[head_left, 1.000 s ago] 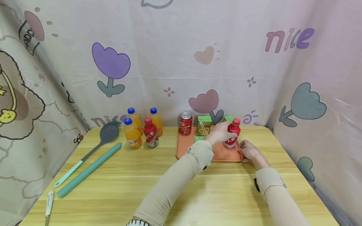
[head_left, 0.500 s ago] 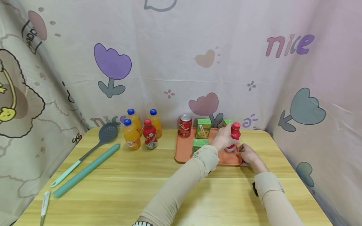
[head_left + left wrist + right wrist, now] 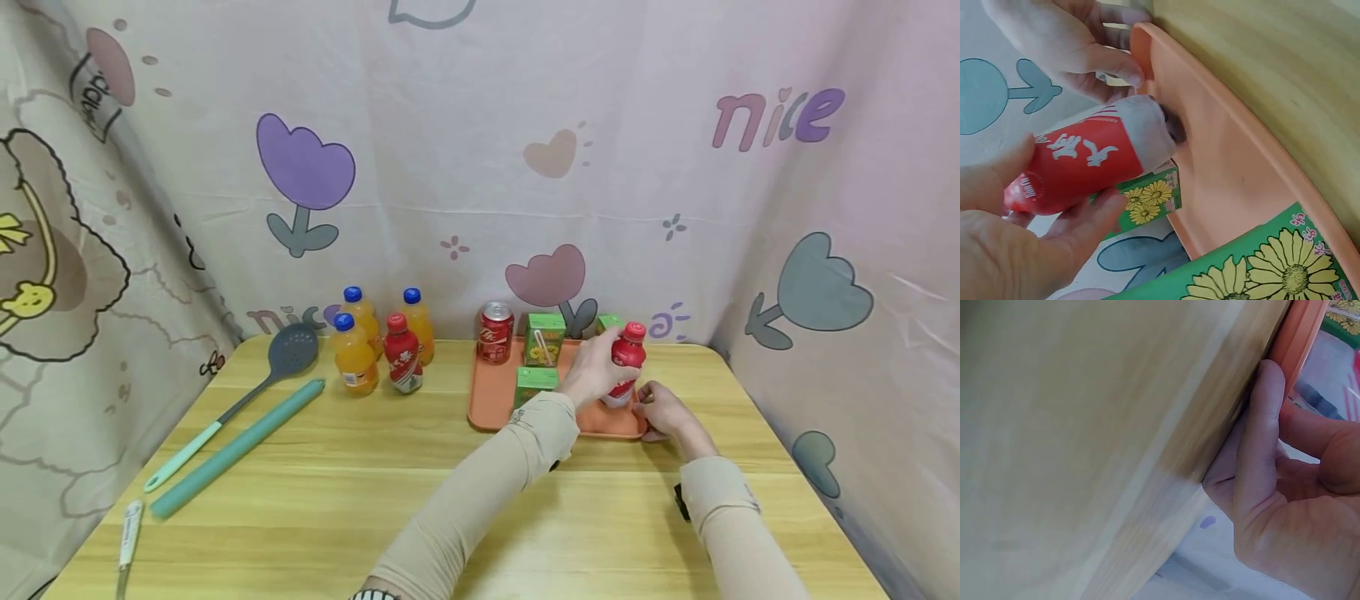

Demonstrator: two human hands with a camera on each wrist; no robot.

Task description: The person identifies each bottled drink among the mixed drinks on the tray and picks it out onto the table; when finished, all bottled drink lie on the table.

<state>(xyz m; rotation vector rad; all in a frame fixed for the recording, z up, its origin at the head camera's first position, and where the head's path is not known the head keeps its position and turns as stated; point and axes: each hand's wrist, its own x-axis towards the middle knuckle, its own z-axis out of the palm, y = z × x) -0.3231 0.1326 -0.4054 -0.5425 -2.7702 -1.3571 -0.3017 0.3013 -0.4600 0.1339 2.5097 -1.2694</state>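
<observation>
My left hand point(image 3: 594, 367) grips a red plastic bottle point(image 3: 628, 354) with a red cap over the front right part of the orange tray point(image 3: 487, 400). The bottle's whitish base is close over the tray floor, with a dark shadow beside it in the left wrist view. At the tray's front right corner, my right hand point(image 3: 666, 411) pinches the rim point(image 3: 1297, 337) between thumb and fingers. A red soda can point(image 3: 496, 333) and a green drink carton point(image 3: 545, 342) stand at the tray's back. Another green carton point(image 3: 535, 385) is in front, and a third point(image 3: 609, 321) is partly hidden behind my left hand.
Left of the tray stand orange juice bottles point(image 3: 356, 358) with blue caps and a second red bottle point(image 3: 403, 354). A skimmer point(image 3: 292, 350), a teal rod point(image 3: 240, 446) and a white-handled utensil point(image 3: 130, 533) lie farther left. A printed curtain surrounds the table.
The left hand has moved slightly right and down with the red bottle, uncovering more of the front green carton. The right hand stays at the tray corner. The head view has shifted a little.
</observation>
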